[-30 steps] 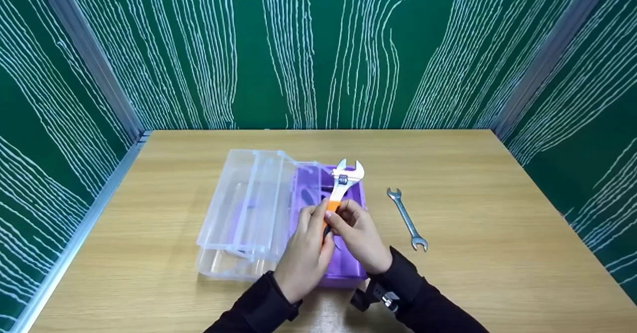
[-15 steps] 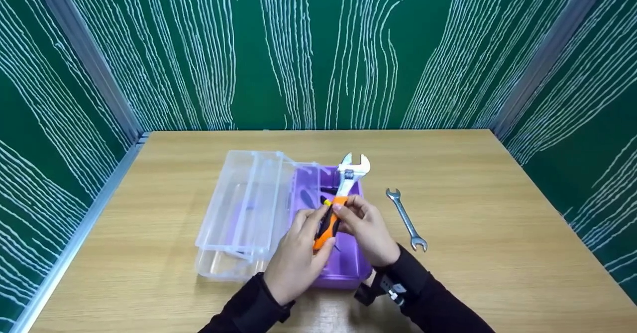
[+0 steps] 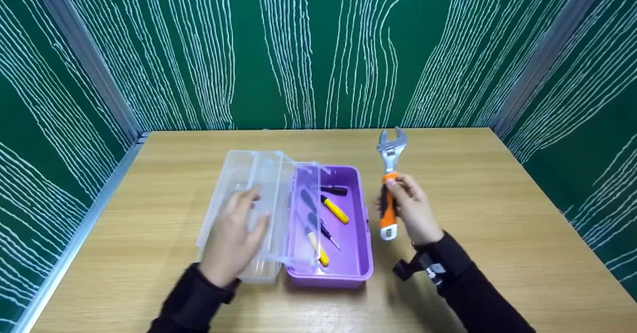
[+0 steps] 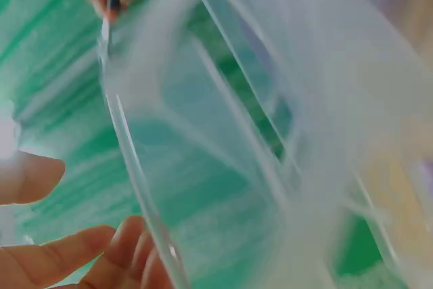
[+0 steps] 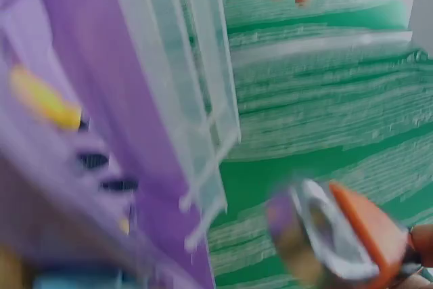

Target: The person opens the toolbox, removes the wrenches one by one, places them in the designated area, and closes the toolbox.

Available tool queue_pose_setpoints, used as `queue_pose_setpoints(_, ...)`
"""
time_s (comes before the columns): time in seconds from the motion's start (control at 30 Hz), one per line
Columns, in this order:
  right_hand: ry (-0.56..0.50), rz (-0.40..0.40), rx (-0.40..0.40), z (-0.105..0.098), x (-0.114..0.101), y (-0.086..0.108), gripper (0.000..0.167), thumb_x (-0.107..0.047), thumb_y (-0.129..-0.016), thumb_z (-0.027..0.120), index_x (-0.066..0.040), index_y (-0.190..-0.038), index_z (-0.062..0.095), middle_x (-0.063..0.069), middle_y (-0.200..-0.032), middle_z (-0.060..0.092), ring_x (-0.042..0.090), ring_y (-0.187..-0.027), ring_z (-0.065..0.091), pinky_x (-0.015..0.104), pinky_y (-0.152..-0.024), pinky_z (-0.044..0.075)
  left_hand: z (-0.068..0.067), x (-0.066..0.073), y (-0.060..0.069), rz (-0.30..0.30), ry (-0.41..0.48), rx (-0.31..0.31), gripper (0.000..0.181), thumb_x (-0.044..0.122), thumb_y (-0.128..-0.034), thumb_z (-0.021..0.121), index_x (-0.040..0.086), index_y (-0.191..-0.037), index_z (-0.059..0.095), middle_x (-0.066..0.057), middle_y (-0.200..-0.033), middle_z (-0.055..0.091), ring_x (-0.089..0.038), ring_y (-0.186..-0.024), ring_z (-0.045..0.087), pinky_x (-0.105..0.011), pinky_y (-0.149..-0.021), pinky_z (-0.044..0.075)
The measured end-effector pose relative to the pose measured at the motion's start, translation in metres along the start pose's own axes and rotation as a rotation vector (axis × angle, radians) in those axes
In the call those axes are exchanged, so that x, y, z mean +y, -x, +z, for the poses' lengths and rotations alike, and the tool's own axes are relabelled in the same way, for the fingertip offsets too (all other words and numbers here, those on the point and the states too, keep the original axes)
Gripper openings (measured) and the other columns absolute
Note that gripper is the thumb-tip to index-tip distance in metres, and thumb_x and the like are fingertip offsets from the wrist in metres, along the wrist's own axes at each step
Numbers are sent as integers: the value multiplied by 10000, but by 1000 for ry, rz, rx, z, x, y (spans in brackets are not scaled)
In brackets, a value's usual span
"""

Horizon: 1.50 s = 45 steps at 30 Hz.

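Observation:
My right hand (image 3: pixel 418 213) grips an adjustable wrench (image 3: pixel 391 188) by its orange and black handle, head pointing up and away, to the right of the purple toolbox (image 3: pixel 331 282). In the right wrist view the wrench (image 5: pixel 362 235) shows blurred at the lower right. My left hand (image 3: pixel 231 243) holds nothing; its fingers are spread over the clear lid (image 3: pixel 244 173), which lies open to the left of the box. Whether they touch it I cannot tell. In the left wrist view the thumb (image 4: pixel 30 177) stands apart from the fingers, beside the lid's edge.
Inside the box lie a yellow-handled tool (image 3: pixel 335 209), a black-handled tool (image 3: pixel 334 190), a small screwdriver (image 3: pixel 328 234) and another yellow-ended tool (image 3: pixel 323 257), partly behind clear plastic. A double open-end wrench seen earlier is not visible. Green walls surround the wooden table (image 3: pixel 477 198).
My hands have parted. The right one carried the adjustable wrench rightward out from above the box; the left one let go of it and moved left over the lid.

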State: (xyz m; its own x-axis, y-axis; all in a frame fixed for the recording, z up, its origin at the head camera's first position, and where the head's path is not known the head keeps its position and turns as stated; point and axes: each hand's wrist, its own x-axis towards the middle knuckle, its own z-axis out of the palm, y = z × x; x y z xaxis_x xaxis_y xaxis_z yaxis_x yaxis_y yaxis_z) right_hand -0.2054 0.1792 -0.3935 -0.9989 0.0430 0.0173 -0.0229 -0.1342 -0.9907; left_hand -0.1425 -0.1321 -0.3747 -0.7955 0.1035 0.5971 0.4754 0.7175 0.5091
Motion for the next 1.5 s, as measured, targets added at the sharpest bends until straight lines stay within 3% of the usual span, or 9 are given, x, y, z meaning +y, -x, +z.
queue_pose_setpoints(0.17, 38, 5, 31, -32, 2, -10, 131, -172, -1045, 433, -100, -1115, 517, -11, -783, 561, 107, -677, 575, 224, -643, 541, -19, -25, -1, -114, -59, -20, 512, 117, -873, 712, -53, -1326, 543, -250, -1202, 594, -407, -1119, 564, -535, -969, 501)
queue_pose_setpoints(0.4, 238, -29, 98, -72, 8, -20, 232, -268, -1031, 480, -75, -1136, 552, -69, -724, 573, 69, -643, 566, 196, -584, 522, -36, -56, -3, -359, -42, -154, 564, 181, -952, 589, -56, -1433, 416, -304, -1404, 422, -456, -1286, 433, -600, -1096, 361)
queue_pose_setpoints(0.5, 309, -39, 118, -86, 12, -25, 293, -266, -1034, 472, -26, -1187, 539, -67, -716, 585, 60, -625, 569, 194, -559, 511, -39, -64, -3, -433, -24, -196, 584, 201, -975, 547, -34, -1475, 359, -279, -1439, 399, -420, -1243, 490, -574, -1041, 425)
queue_pose_setpoints(0.6, 368, -27, 136, -97, 17, -29, 351, -254, -1039, 460, 17, -1256, 513, -73, -715, 589, 44, -611, 568, 185, -549, 504, -39, -71, -1, -475, -2, -223, 588, 202, -990, 520, -36, -1491, 323, -260, -1405, 434, -349, -1049, 594, -468, -868, 522)
queue_pose_setpoints(0.73, 427, 20, 151, -110, 25, -33, 407, -250, -1044, 443, 47, -1319, 480, -90, -704, 592, 26, -604, 576, 180, -555, 507, -39, -76, 2, -519, 36, -242, 571, 180, -996, 493, -61, -1483, 319, -245, -1318, 513, -263, -894, 622, -320, -731, 506)
queue_pose_setpoints(0.97, 478, 71, 169, -124, 36, -40, 429, -176, -1031, 451, 124, -1338, 469, -107, -680, 575, 6, -590, 561, 186, -552, 495, -37, -79, 4, -558, 89, -247, 439, 143, -1005, 447, -76, -1385, 472, -239, -1182, 638, -226, -809, 643, -260, -641, 508)
queue_pose_setpoints(1.27, 618, 229, 28, -134, 46, -49, 540, -136, -1001, 496, 139, -1440, 343, 23, -883, 598, 60, -681, 529, 208, -591, 457, -37, -79, 5, -570, 110, -251, 389, 123, -1014, 432, -79, -1332, 526, -225, -1127, 678, -191, -741, 653, -226, -564, 496)
queue_pose_setpoints(1.5, 629, 297, -16, -140, 54, -49, 528, -71, -988, 480, 184, -1422, 320, 46, -853, 605, 101, -713, 546, 224, -616, 479, -36, -78, 6, -567, 106, -251, 382, 122, -1018, 433, -83, -1324, 534, -230, -1123, 684, -142, -692, 623, -221, -528, 476)
